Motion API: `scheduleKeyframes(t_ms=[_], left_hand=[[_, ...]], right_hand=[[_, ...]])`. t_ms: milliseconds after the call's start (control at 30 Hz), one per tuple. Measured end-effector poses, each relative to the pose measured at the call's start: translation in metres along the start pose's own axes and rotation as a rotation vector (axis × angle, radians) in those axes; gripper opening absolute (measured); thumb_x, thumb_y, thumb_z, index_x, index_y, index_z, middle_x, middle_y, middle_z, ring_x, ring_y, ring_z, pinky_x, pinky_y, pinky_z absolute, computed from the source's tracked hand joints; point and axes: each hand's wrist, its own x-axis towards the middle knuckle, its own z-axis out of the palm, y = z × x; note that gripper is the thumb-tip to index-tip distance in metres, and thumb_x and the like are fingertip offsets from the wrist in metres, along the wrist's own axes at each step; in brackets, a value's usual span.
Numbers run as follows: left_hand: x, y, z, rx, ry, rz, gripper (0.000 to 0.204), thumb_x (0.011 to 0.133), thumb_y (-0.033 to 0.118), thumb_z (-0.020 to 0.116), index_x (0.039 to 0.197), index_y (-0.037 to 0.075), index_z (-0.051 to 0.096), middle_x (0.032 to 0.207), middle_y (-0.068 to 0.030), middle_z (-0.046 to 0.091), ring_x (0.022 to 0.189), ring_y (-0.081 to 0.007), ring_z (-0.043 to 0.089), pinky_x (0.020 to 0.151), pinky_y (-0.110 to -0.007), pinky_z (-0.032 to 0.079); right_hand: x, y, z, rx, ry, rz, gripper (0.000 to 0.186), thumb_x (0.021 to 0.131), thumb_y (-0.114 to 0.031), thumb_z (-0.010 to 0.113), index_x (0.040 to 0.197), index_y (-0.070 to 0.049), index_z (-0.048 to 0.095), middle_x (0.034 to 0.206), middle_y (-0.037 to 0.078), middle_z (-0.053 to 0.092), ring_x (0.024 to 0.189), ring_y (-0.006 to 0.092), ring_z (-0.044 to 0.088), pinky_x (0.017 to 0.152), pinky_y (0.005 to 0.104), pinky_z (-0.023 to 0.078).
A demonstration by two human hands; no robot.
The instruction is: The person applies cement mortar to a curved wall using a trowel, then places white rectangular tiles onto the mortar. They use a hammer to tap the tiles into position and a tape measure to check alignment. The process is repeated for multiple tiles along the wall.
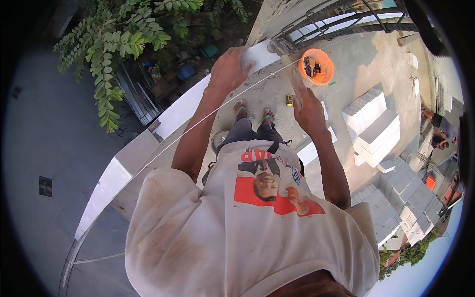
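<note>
My left hand grips a white block lying on top of the low wall. In my right hand is the wooden handle of a dusty mallet-like tool, its grey head resting at the block's right end. A taut pale string runs diagonally along the wall, crossing near both forearms. A small yellow-and-black tape measure lies on the ground just left of my right hand, beyond my sandalled feet.
An orange bucket holding tools stands right of the mallet. Stacked white blocks and more piles fill the right. Another person is at the far right. Leafy branches overhang the left; metal railing runs along the top.
</note>
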Motion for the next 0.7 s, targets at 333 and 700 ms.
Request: scheduleKeyframes(t_ms=[333,700], left_hand=[[0.001,-0.009,0.001,-0.077,0.062,-0.112,0.041,0.091,0.027,0.081,0.125,0.006,0.075,0.120,-0.0172,0.076,0.102,-0.0340,0.075,0.094,-0.044,0.057],[0.006,-0.004,-0.001,-0.112,0.067,-0.106,0.038,0.089,0.024,0.083,0.119,0.003,0.076,0.114,-0.0207,0.077,0.099,-0.0367,0.075,0.090,-0.043,0.057]], right_hand=[[0.000,0.004,0.004,0.085,0.032,-0.009,0.042,0.098,-0.008,0.070,0.136,-0.001,0.055,0.113,0.031,0.065,0.096,0.0544,0.065,0.079,0.0561,0.055],[0.004,0.000,-0.011,0.060,-0.002,0.036,0.047,0.097,-0.009,0.069,0.141,-0.001,0.054,0.116,0.030,0.066,0.102,0.0523,0.067,0.084,0.0552,0.056]])
